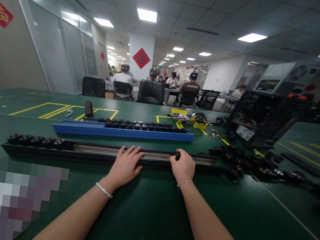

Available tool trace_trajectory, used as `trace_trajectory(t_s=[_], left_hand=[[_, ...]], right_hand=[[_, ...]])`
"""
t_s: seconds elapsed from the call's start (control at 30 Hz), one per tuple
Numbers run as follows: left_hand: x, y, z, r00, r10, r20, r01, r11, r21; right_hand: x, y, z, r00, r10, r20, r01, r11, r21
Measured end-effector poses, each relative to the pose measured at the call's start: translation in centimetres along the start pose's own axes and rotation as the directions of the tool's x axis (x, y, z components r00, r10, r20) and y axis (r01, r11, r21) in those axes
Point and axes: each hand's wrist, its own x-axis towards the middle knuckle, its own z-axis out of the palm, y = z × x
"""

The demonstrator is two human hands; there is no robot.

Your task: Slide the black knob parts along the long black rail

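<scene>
A long black rail (91,158) with a pale inner channel lies across the table in front of me. Several small black parts (36,141) sit in a row at its left end. My left hand (126,164) rests on the middle of the rail, palm down with the fingers stretched out. Farther right, my right hand (183,166) pinches a small black part (177,155) at the rail's channel. Most of that part is covered by my fingers. Behind the black rail lies a blue rail (124,133) with more black parts in a row.
Loose black parts (250,162) are heaped at the right. An open computer case (264,119) stands behind them, near a metal bowl (180,117) and yellow trays (200,123). One black part (88,108) lies at the back left. People (191,88) sit at far tables.
</scene>
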Motion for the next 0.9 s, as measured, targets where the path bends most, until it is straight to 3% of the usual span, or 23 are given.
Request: trace_trajectory(t_s=[0.9], left_hand=[[0.03,-0.09,0.20,1.000,-0.004,-0.022,0.004,1.000,0.003]], right_hand=[[0.36,0.92,-0.79,0.999,0.025,0.039,-0.024,1.000,-0.016]])
